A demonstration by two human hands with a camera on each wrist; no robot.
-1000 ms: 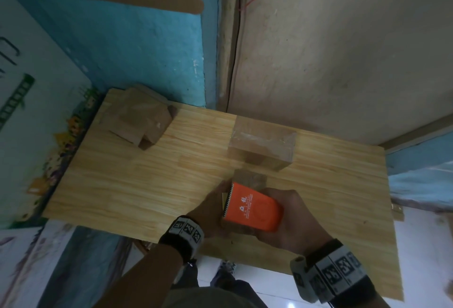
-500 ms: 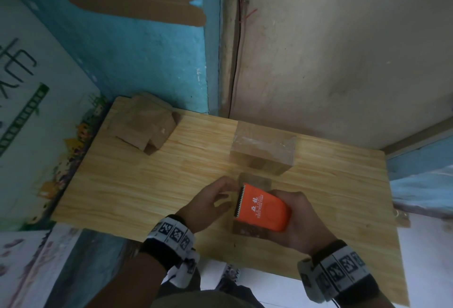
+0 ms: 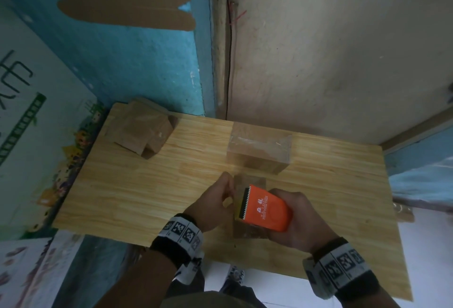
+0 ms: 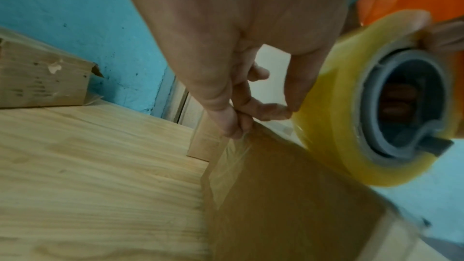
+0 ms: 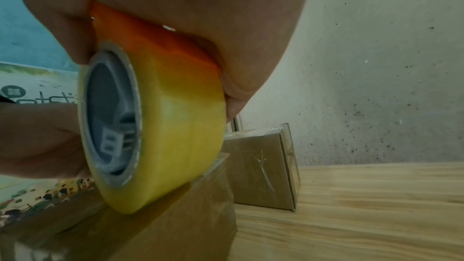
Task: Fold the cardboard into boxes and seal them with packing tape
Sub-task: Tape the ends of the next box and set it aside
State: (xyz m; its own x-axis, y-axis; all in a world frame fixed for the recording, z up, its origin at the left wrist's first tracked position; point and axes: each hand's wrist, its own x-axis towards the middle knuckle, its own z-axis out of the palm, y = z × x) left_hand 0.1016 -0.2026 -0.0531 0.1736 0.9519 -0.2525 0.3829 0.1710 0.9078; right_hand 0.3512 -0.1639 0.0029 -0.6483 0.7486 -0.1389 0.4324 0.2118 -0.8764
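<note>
A small brown cardboard box (image 3: 249,181) stands on the wooden table (image 3: 137,192) near its front edge. My right hand (image 3: 302,212) grips an orange tape dispenser (image 3: 266,209) whose yellowish tape roll (image 5: 173,130) rests on the box top (image 5: 180,219). At the box's far left edge my left hand (image 4: 237,126) pinches the clear tape end between thumb and forefinger. Clear tape (image 4: 231,158) lies wrinkled down the box's side. In the left wrist view the roll (image 4: 334,110) hangs just right of my fingers.
A sealed, taped box (image 3: 259,152) stands just behind the small one, close to the wall. A pile of cardboard boxes (image 3: 142,131) lies at the table's back left corner. Walls close off the back and left; the table's right half is bare wood.
My left hand left the dispenser's toothed front and went to the box's far left edge, where it now pinches the tape. The dispenser slid a little toward me along the box top.
</note>
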